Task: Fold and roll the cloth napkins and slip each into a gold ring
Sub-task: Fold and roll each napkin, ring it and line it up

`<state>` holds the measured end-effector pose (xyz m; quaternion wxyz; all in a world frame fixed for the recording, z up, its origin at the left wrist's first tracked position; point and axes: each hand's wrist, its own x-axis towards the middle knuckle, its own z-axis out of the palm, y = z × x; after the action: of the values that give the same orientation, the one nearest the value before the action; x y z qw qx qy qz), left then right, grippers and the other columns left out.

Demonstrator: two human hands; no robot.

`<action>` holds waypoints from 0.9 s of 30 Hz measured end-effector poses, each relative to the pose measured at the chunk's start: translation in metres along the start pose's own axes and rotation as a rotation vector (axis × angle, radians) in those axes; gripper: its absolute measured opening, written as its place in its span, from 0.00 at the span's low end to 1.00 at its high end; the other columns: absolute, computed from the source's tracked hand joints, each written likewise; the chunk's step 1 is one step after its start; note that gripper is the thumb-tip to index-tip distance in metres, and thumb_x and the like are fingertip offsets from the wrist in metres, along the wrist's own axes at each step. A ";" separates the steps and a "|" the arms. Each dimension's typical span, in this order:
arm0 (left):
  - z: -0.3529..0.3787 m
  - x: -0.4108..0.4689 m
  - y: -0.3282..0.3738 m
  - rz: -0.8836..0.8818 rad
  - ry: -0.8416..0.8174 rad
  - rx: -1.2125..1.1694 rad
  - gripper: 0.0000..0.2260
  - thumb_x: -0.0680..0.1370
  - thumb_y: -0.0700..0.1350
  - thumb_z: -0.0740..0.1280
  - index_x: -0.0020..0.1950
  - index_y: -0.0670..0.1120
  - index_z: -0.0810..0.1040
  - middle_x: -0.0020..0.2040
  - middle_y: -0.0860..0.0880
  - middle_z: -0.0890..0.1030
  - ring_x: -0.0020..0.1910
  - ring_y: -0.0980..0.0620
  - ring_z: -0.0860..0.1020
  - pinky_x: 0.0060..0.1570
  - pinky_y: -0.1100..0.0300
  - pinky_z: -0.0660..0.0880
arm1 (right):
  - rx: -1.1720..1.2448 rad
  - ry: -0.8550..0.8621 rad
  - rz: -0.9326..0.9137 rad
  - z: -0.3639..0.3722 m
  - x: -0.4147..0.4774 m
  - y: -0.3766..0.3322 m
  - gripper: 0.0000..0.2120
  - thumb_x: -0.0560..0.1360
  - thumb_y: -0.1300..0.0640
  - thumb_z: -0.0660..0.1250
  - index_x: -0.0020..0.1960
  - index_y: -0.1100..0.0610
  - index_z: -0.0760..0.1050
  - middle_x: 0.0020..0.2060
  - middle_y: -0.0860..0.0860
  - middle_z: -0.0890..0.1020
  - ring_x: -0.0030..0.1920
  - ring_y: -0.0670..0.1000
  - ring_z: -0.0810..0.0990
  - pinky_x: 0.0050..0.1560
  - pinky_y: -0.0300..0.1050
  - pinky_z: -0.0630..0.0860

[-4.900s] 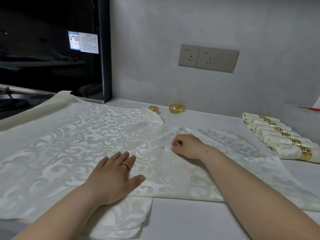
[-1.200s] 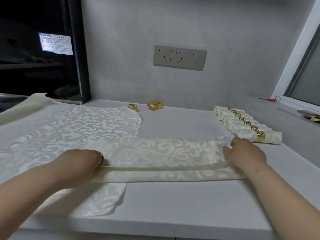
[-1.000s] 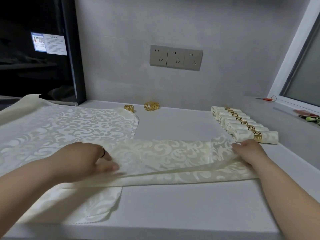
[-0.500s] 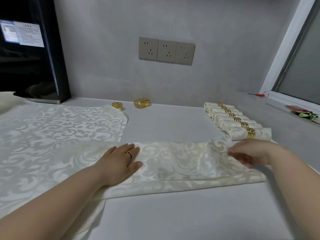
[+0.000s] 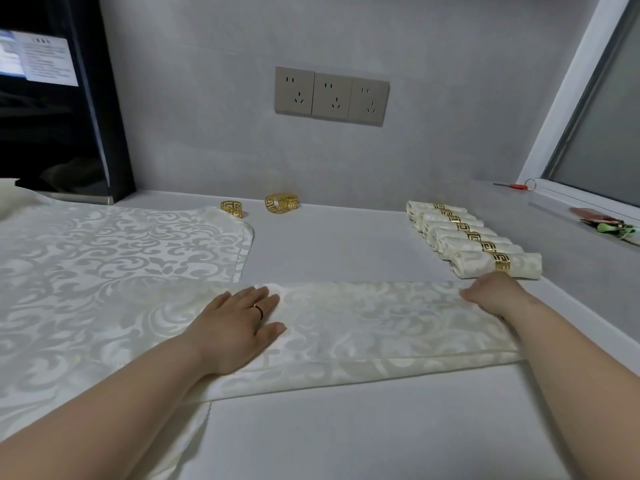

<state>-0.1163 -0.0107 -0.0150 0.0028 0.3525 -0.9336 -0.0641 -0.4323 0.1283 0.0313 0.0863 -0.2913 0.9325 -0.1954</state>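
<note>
Grey wall (image 5: 207, 98) w/ triple socket (image 5: 331, 95); window (image 5: 606, 116) rt.

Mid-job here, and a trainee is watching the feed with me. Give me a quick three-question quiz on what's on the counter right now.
1. True or false: the left hand lies flat on the folded napkin.
2. How many loose gold rings sit at the back of the counter? A) one B) two C) four
3. Which hand is at the end of the folded napkin nearest the ringed rolls?
Key: 1 true; 2 B; 3 the right hand.
</note>
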 end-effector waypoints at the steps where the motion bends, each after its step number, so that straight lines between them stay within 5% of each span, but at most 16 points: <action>1: -0.001 0.001 0.000 -0.001 -0.005 -0.016 0.63 0.45 0.77 0.24 0.76 0.52 0.47 0.77 0.55 0.47 0.75 0.57 0.44 0.72 0.59 0.43 | -0.046 0.002 0.001 0.002 0.000 0.003 0.13 0.76 0.58 0.63 0.34 0.60 0.67 0.37 0.56 0.74 0.48 0.57 0.75 0.36 0.44 0.65; 3: -0.003 -0.001 0.001 0.013 -0.005 -0.052 0.57 0.51 0.75 0.31 0.76 0.52 0.50 0.77 0.54 0.49 0.75 0.57 0.46 0.71 0.60 0.44 | -0.120 0.112 -0.080 0.005 -0.007 -0.001 0.09 0.76 0.55 0.62 0.48 0.61 0.72 0.46 0.56 0.77 0.57 0.59 0.75 0.45 0.46 0.69; 6: -0.011 -0.014 -0.002 0.028 -0.017 -0.147 0.66 0.42 0.81 0.30 0.73 0.52 0.61 0.75 0.54 0.55 0.74 0.59 0.50 0.69 0.64 0.48 | -0.007 0.210 -0.403 0.011 -0.041 -0.036 0.14 0.76 0.53 0.63 0.59 0.58 0.73 0.54 0.50 0.76 0.58 0.53 0.72 0.52 0.42 0.66; 9: -0.018 -0.042 -0.008 -0.004 0.008 -0.144 0.66 0.40 0.82 0.34 0.72 0.55 0.60 0.75 0.57 0.55 0.74 0.60 0.51 0.67 0.68 0.49 | 0.065 -0.047 -0.798 0.028 -0.100 -0.078 0.10 0.74 0.53 0.66 0.53 0.56 0.77 0.49 0.46 0.77 0.50 0.45 0.72 0.48 0.35 0.64; 13: -0.017 -0.081 -0.027 -0.074 0.056 -0.057 0.67 0.37 0.79 0.25 0.74 0.58 0.54 0.75 0.59 0.51 0.73 0.61 0.53 0.67 0.69 0.48 | -0.167 -0.225 -1.120 0.068 -0.146 -0.116 0.14 0.75 0.49 0.63 0.58 0.54 0.75 0.56 0.46 0.77 0.57 0.47 0.73 0.57 0.40 0.67; 19: -0.008 -0.113 -0.037 -0.122 0.160 -0.057 0.63 0.41 0.77 0.21 0.72 0.60 0.56 0.73 0.62 0.55 0.71 0.64 0.55 0.66 0.71 0.48 | -0.401 -0.063 -1.352 0.097 -0.158 -0.143 0.10 0.75 0.55 0.63 0.39 0.56 0.64 0.42 0.55 0.76 0.39 0.50 0.66 0.33 0.44 0.59; 22: -0.005 -0.114 -0.036 -0.114 0.200 -0.076 0.62 0.43 0.76 0.20 0.72 0.60 0.57 0.73 0.62 0.57 0.71 0.64 0.57 0.63 0.73 0.47 | -0.454 0.118 -1.411 0.096 -0.168 -0.145 0.22 0.57 0.60 0.77 0.29 0.54 0.61 0.24 0.50 0.68 0.23 0.51 0.64 0.22 0.38 0.46; 24: -0.006 -0.116 -0.035 -0.114 0.233 -0.090 0.61 0.45 0.77 0.21 0.72 0.60 0.57 0.73 0.61 0.56 0.71 0.64 0.55 0.63 0.73 0.43 | -0.417 0.082 -1.397 0.100 -0.164 -0.142 0.08 0.67 0.63 0.69 0.33 0.58 0.70 0.30 0.52 0.76 0.28 0.52 0.74 0.24 0.40 0.58; 27: -0.012 -0.119 -0.034 -0.116 0.274 -0.101 0.60 0.47 0.77 0.22 0.72 0.59 0.57 0.74 0.61 0.55 0.71 0.67 0.52 0.63 0.72 0.38 | -0.215 0.085 -1.304 0.094 -0.167 -0.128 0.08 0.65 0.60 0.57 0.29 0.54 0.71 0.25 0.45 0.73 0.23 0.46 0.65 0.23 0.35 0.58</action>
<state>-0.0038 0.0411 -0.0023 0.1443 0.4109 -0.8980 -0.0621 -0.2056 0.0988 0.0070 -0.1161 -0.7953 0.5818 -0.1245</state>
